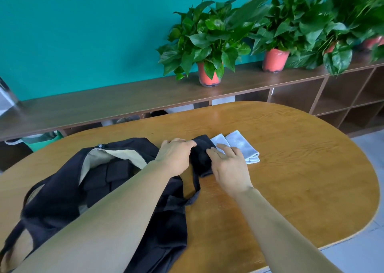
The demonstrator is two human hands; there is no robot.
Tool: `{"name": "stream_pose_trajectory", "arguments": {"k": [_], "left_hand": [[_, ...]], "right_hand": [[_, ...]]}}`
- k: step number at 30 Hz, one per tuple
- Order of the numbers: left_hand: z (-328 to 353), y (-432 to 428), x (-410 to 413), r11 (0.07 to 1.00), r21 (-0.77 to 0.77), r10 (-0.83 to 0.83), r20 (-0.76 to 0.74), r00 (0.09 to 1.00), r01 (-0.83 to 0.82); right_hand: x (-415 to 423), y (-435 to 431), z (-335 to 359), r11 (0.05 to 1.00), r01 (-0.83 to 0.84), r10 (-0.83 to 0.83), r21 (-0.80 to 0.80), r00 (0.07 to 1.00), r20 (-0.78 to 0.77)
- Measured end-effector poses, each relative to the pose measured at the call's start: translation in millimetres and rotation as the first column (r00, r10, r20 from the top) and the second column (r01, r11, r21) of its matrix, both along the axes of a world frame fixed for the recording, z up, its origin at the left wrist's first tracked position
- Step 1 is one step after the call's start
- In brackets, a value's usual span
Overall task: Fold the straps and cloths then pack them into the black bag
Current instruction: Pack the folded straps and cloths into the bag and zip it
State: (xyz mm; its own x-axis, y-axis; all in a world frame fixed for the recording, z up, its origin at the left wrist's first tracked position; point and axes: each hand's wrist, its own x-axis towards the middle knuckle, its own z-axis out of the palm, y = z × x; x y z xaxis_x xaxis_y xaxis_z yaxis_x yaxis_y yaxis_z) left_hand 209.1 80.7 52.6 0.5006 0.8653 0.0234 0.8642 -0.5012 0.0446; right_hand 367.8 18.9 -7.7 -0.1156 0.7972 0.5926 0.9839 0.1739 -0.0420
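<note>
The black bag (58, 191) lies open at near left, with dark folded pieces inside. Just beyond it, the left hand (176, 156) pinches the black cloth (200, 158) while the right hand (228, 166) presses it with straight fingers. Holding that press while creasing should keep the fold tight. A folded grey cloth (247, 148) lies just to the right.

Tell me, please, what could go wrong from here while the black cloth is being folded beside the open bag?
1. The right hand lies flat on the black cloth, its fingers reaching over the folded grey cloth; sliding it might pull that fold apart.
2. A black strap runs from under the black cloth toward the black bag; as the left hand grips the cloth's edge, the strap may get caught in the fold.
</note>
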Motion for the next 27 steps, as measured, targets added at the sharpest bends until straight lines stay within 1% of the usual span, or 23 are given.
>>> {"name": "stream_pose_trajectory", "arguments": {"k": [2, 5, 9, 11, 14, 17, 20, 24, 27], "left_hand": [[5.8, -2.5, -0.4, 0.998, -0.037, 0.052, 0.064, 0.997, -0.05], [11.6, -5.0, -3.2, 0.985, -0.117, 0.153, 0.218, 0.964, -0.13], [23.9, -13.5, -6.5, 0.965, -0.205, 0.233, 0.399, 0.887, -0.161], [30.5, -19.0, -7.5, 0.955, -0.242, 0.267, 0.464, 0.844, -0.169], [37.6, -29.3, -11.0, 0.939, -0.294, 0.306, 0.485, 0.819, -0.177], [41.4, -40.2, -15.6, 0.924, -0.337, 0.322, 0.424, 0.846, -0.182], [44.6, -49.4, -23.6, 0.92, -0.335, 0.333, 0.394, 0.857, -0.204], [49.4, -59.5, -41.9, 0.933, -0.304, 0.331, 0.508, 0.795, -0.194], [50.6, -62.4, -58.2, 0.934, -0.305, 0.343, 0.624, 0.702, -0.185]], "right_hand": [[1.8, -5.0, 9.0, 0.998, -0.021, 0.021, 0.064, 1.0, -0.003], [5.0, -15.8, 22.1, 0.987, -0.044, 0.043, 0.151, 0.999, 0.014], [9.7, -34.8, 32.1, 0.967, -0.108, 0.102, 0.23, 0.994, 0.037], [10.2, -44.4, 34.4, 0.955, -0.154, 0.148, 0.252, 0.988, 0.044], [6.1, -56.5, 38.0, 0.947, -0.198, 0.191, 0.254, 0.98, 0.052], [-2.3, -64.2, 41.8, 0.937, -0.223, 0.219, 0.27, 0.975, 0.045], [-12.2, -66.8, 45.2, 0.924, -0.244, 0.238, 0.293, 0.97, 0.058], [-23.8, -68.7, 46.6, 0.916, -0.248, 0.229, 0.317, 0.969, 0.095], [-35.1, -69.7, 47.9, 0.913, -0.227, 0.218, 0.338, 0.974, 0.065]]}}
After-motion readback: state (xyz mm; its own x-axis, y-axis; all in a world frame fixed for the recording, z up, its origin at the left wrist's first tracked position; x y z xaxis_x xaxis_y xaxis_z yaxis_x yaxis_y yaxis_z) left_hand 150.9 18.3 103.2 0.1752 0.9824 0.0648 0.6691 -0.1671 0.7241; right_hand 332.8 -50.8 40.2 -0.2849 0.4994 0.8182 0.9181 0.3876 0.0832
